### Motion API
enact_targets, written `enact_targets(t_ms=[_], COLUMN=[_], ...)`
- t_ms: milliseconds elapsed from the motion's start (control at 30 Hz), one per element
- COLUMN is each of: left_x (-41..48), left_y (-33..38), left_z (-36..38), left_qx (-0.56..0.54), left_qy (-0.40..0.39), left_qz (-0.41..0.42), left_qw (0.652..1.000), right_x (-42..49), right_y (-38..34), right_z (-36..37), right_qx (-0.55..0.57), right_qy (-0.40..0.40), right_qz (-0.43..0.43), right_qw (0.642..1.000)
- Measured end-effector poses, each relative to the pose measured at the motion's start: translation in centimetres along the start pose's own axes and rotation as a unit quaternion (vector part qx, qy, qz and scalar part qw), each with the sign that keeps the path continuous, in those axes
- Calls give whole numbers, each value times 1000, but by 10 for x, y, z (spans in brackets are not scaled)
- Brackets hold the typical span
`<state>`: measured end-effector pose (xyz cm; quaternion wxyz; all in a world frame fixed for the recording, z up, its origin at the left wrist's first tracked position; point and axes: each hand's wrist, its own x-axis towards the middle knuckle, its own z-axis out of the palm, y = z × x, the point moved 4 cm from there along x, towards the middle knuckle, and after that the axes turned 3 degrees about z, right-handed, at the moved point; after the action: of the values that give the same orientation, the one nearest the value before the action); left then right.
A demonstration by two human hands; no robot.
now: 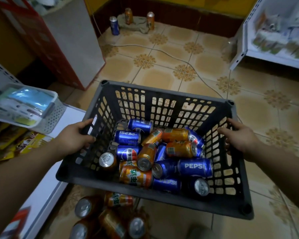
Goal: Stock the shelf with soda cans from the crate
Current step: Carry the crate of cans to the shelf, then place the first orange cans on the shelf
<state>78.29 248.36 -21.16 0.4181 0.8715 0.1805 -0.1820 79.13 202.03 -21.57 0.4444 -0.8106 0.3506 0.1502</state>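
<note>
A dark grey slotted plastic crate is held up in front of me above the tiled floor. Inside it lie several blue Pepsi cans and orange soda cans, jumbled on their sides. My left hand grips the crate's left wall through a slot. My right hand grips the right wall. More orange cans lie on the floor below the crate's near edge. The white shelf runs along my left.
A white basket of packets sits on the left shelf, snack bags beside it. Three cans stand by the far wall. A red-and-white cabinet is back left, another white shelf back right, a cable across the floor.
</note>
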Motion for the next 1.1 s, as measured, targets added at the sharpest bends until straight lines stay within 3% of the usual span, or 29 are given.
enact_targets(t_ms=[233, 367, 433, 467, 533, 600, 667, 800, 933, 1100], left_x=[-6, -4, -4, -2, -2, -5, -9, -9, -6, -2], left_y=[-12, -14, -14, -14, -8, 2, 10, 10, 11, 3], left_z=[-2, 2, 6, 6, 6, 18, 40, 94, 147, 181], left_qx=[16, 46, 83, 142, 318, 400, 389, 274, 251, 193], left_qy=[-4, -2, 5, 26, 94, 116, 76, -34, -152, -234], left_qz=[8, 29, 28, 29, 75, 170, 206, 132, 97, 74], left_qw=[1000, 999, 996, 989, 940, 893, 895, 952, 951, 950], right_x=[-5, -6, -8, -9, -15, -18, -17, -7, 12, 22], right_y=[6, 2, -3, -9, -21, -29, -23, 7, 30, 42], right_z=[7, 13, 15, 16, 26, 47, 77, 122, 137, 138], right_qx=[-35, -133, -237, -305, -383, -380, -350, -347, -405, -382], right_qy=[31, 41, 80, 110, 143, 109, 19, -127, -149, -116], right_qz=[-7, -16, -27, -54, -135, -193, -187, -106, -96, -123], right_qw=[999, 990, 968, 945, 903, 898, 918, 923, 897, 909])
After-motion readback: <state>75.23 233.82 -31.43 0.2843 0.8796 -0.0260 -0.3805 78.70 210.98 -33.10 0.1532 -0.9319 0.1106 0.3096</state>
